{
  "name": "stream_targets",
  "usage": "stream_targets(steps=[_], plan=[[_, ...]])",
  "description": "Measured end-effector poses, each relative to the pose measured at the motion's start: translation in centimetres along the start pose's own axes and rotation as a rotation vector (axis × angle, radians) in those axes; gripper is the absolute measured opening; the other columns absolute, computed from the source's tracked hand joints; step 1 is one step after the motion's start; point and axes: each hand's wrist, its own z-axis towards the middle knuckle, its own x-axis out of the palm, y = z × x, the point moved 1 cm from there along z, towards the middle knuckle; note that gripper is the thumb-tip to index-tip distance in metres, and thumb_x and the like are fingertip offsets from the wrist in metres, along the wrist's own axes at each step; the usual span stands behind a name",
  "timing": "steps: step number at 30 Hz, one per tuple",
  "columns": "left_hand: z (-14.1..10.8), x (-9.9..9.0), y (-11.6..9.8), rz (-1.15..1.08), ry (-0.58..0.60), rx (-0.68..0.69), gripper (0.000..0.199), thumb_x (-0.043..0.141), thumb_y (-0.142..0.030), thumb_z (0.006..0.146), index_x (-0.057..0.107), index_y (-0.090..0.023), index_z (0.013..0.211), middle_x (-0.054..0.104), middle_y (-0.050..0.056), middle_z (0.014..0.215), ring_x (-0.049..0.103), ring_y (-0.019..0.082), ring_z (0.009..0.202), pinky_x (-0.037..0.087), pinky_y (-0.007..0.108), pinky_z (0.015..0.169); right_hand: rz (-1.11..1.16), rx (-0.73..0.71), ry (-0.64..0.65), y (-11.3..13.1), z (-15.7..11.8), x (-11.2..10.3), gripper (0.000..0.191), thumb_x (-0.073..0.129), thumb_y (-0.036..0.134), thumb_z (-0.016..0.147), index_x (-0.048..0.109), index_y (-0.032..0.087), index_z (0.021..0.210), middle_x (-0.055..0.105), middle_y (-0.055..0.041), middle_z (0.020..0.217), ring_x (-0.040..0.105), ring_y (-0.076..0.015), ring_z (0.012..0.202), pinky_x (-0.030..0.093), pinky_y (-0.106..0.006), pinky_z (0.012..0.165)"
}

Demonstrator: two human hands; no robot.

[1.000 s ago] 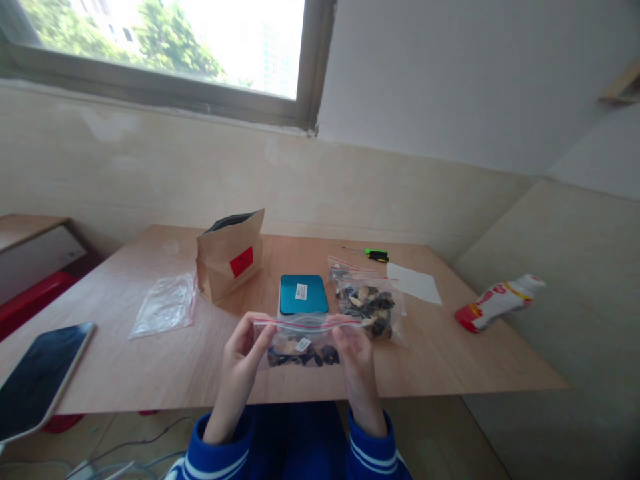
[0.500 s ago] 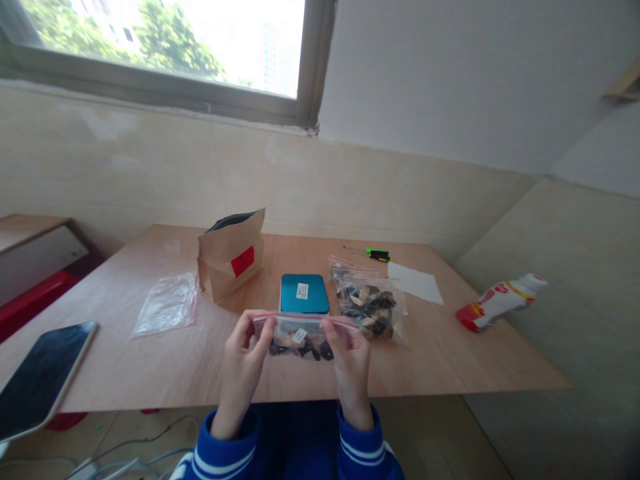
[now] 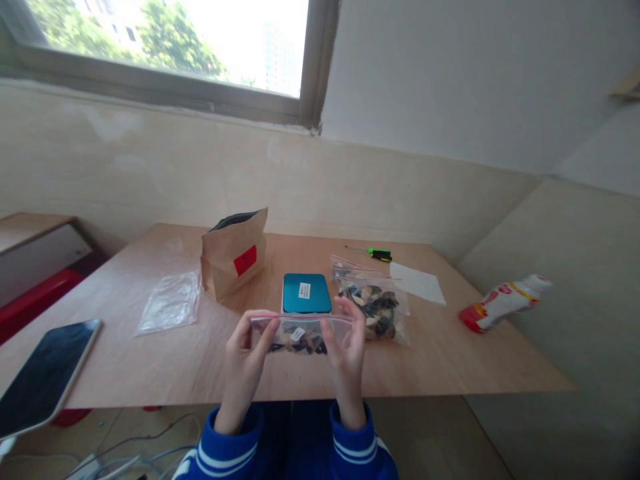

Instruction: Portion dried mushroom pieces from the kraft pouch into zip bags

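At six o'clock, left grip (image 3: pixel 244 353) pinches the zip bag (image 3: pixel 306 341), likely steadying it; right grip (image 3: pixel 346 353), forefinger newly lifted, holds unclearly.

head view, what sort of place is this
Probably a plain indoor work corner, though whether at home or a workplace I can't tell: a wooden table below a window, with a screwdriver lying out and a zip-lock bag in hand.

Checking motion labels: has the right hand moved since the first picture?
Yes: the right hand has shifted left, toward the left hand, judged against the blue box.
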Motion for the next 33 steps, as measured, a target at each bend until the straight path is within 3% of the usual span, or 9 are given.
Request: stream_targets(steps=[3, 5, 8, 11, 16, 27, 33], plan=[[-0.1, 0.0, -0.5, 0.105, 0.041, 0.13, 0.004, 0.064, -0.025, 0.084, 0.065, -0.022, 0.086, 0.066, -0.002, 0.079, 0.063, 0.012, 0.075, 0.049, 0.02, 0.067, -0.27, -0.271, 0.047, 1.2, 0.0, -0.2, 0.041, 0.062, 0.028, 0.086, 0.052, 0.023, 0.125, 0.057, -0.0092, 0.13, 0.047, -0.0253, 0.125, 0.033, -0.047, 0.106], [-0.2, 0.1, -1.0, 0.166, 0.064, 0.24, 0.003, 0.064, -0.021, 0.084, 0.066, -0.023, 0.086, 0.066, -0.002, 0.082, 0.063, 0.012, 0.079, 0.05, 0.021, 0.071, -0.378, -0.42, 0.161, 2.2, 0.0, 0.1, 0.029, 0.061, 0.024, 0.087, 0.059, 0.025, 0.116, 0.064, -0.0054, 0.12, 0.048, -0.0248, 0.124, 0.029, -0.047, 0.107], [-0.3, 0.3, -1.5, 0.211, 0.073, 0.342, 0.009, 0.062, -0.016, 0.085, 0.066, -0.024, 0.087, 0.065, -0.002, 0.085, 0.062, 0.011, 0.081, 0.05, 0.021, 0.072, -0.399, -0.52, 0.241, 3.3, 0.3, 0.6, 0.01, 0.061, 0.021, 0.088, 0.063, 0.025, 0.098, 0.071, -0.0004, 0.098, 0.056, -0.0219, 0.113, 0.028, -0.042, 0.104], [-0.4, 0.2, -1.6, 0.23, 0.065, 0.372, 0.012, 0.06, -0.013, 0.086, 0.065, -0.024, 0.088, 0.064, -0.002, 0.084, 0.062, 0.011, 0.079, 0.05, 0.02, 0.07, -0.346, -0.518, 0.276, 3.7, 1.0, 1.0, 0.004, 0.062, 0.02, 0.088, 0.062, 0.024, 0.086, 0.07, 0.0014, 0.083, 0.061, -0.0195, 0.099, 0.033, -0.037, 0.096], [-0.4, -0.2, -1.7, 0.257, 0.059, 0.394, 0.013, 0.059, -0.012, 0.086, 0.064, -0.024, 0.088, 0.064, -0.003, 0.084, 0.061, 0.011, 0.079, 0.049, 0.02, 0.071, -0.282, -0.494, 0.384, 4.3, 1.9, 1.2, 0.006, 0.064, 0.018, 0.087, 0.062, 0.023, 0.084, 0.069, 0.0019, 0.081, 0.063, -0.0168, 0.085, 0.035, -0.035, 0.087], [-0.3, -0.8, -1.1, 0.326, 0.054, 0.409, 0.018, 0.056, -0.007, 0.086, 0.064, -0.024, 0.09, 0.063, -0.002, 0.087, 0.06, 0.012, 0.083, 0.05, 0.022, 0.073, -0.281, -0.427, 0.362, 4.3, 1.3, 3.0, 0.019, 0.057, 0.005, 0.084, 0.057, 0.02, 0.074, 0.063, 0.0016, 0.072, 0.057, -0.0172, 0.076, 0.035, -0.034, 0.08], [-0.1, -1.2, -1.0, 0.22, 0.019, 0.347, 0.013, 0.061, -0.013, 0.086, 0.066, -0.025, 0.09, 0.065, -0.003, 0.085, 0.062, 0.011, 0.079, 0.05, 0.02, 0.069, -0.23, -0.398, 0.453, 5.1, 1.3, 2.5, 0.007, 0.062, 0.014, 0.086, 0.06, 0.021, 0.084, 0.067, 0.0, 0.082, 0.058, -0.0175, 0.082, 0.036, -0.034, 0.083]])
